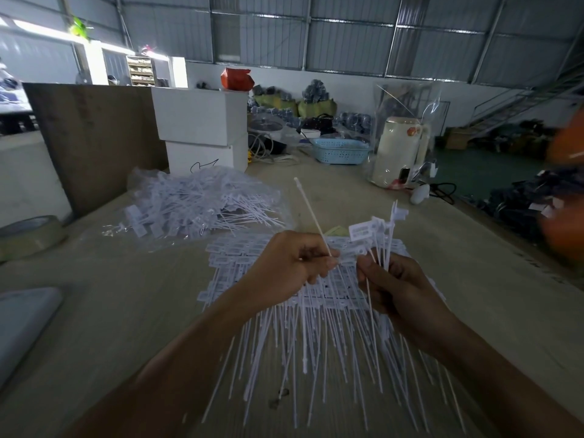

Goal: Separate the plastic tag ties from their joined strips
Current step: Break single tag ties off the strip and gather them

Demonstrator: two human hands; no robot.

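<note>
Corrugated metal walls and a pale wooden table (442,248) frame the scene — the table runs from my forearms out toward 12 o'clock. At centre, my left hand (284,263) has its fingers curled and pinches a single white tag tie (311,214), whose thin tail rises tilted toward 11 o'clock. Just beside it at 3 o'clock, my right hand (392,286) grips a small bundle of ties (384,235), fingers closed round the stems, with the flat tag heads standing above the knuckles. Beneath both hands lies the stack of joined strips (309,314): rows of rectangular heads toward 12 o'clock, long tails fanning toward 6 o'clock over the table edge nearest me. At 10 o'clock from the hands, well apart, a loose heap of ties (202,207) rests on a clear plastic bag. Behind that heap, at 11 o'clock, two white boxes (202,131) are stacked beside a brown board (94,137). A roll of tape (30,235) sits at 9 o'clock near the table's left edge. Toward 1 o'clock stand a blue perforated basket (339,150) and a cream-coloured kettle (399,150) wrapped in clear plastic — both far from the hands.
</note>
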